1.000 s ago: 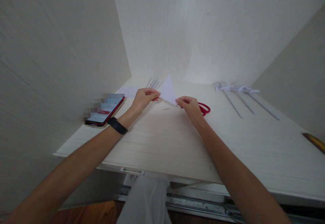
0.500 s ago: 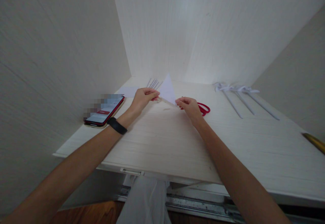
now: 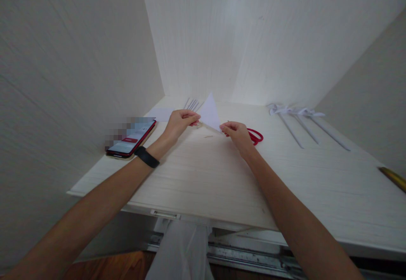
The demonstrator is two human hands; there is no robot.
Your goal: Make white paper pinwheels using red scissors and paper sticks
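Spreading under everything is the white surface (image 3: 203, 182), which carries all the smaller things. At its right side lie three pale rods (image 3: 307, 129) with white, folded, ribbon-like tops. At the left side lies a phone (image 3: 133, 138), its screen lit.

Next come the two hands, near the middle. The left hand (image 3: 180, 122) is closed narrowly, thumb against fingers, on the left corner of a white paper triangle (image 3: 209, 110). The right hand (image 3: 235, 132) pinches its lower right corner. The paper is therefore between both hands, point away from the person; whether its lower edge touches the surface, I cannot tell.

Compared with one second ago, hands and paper stay almost in the same place. I judge that the work is at a steady moment, with only small finger movement, if any.

Partly behind the right hand are red loop handles (image 3: 256, 136), probably of scissors. Beyond the left hand lie several thin sticks (image 3: 191, 104). Smallest is a scrap (image 3: 208, 136), just nearer than the paper.
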